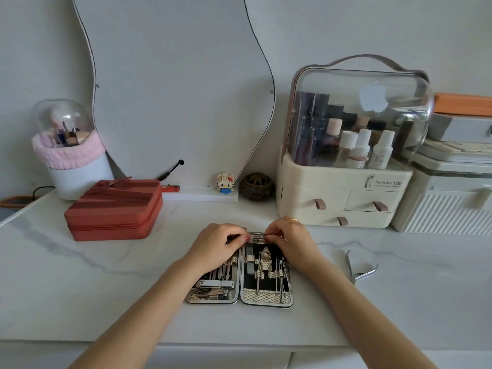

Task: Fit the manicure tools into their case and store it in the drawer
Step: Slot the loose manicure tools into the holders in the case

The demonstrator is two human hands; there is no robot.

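The manicure case [266, 299] lies open and flat on the white marble-look tabletop [106, 275], with several steel tools strapped into both halves. My left hand [215, 243] and my right hand [290, 238] meet at the case's far edge and pinch a small flat metal tool [257, 237] between their fingertips. A steel cuticle nipper [359, 270] lies loose on the table to the right of the case. The cream organiser [338, 187] behind has three drawers with brown pulls, all shut.
A red zipped case [114, 209] sits at the left. A brush holder [69, 155] stands behind it, by a wavy mirror [173, 89]. A small block figure [225, 183] and a dark round ornament [257, 186] stand by the mirror's base. White boxes [452, 198] stack at the far right.
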